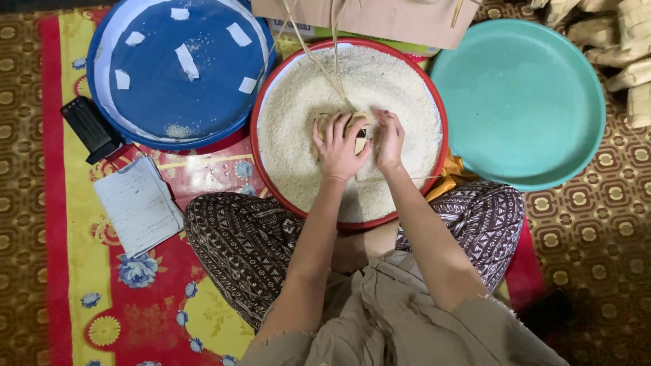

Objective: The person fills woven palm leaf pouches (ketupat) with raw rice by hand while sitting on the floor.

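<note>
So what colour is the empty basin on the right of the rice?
Plain teal basin, seen clearly in the head view.

Grainy white rice [298, 108] fills a smooth plastic basin [434, 102]; woven-leaf pouch [356, 132].

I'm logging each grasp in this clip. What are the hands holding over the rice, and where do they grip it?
Both hands, left hand and right hand, hold a small woven leaf pouch by its sides, over the rice tray.

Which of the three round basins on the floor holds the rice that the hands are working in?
The red-rimmed basin in the middle, under both hands; the blue basin holds paper scraps, the teal basin nothing.
</note>
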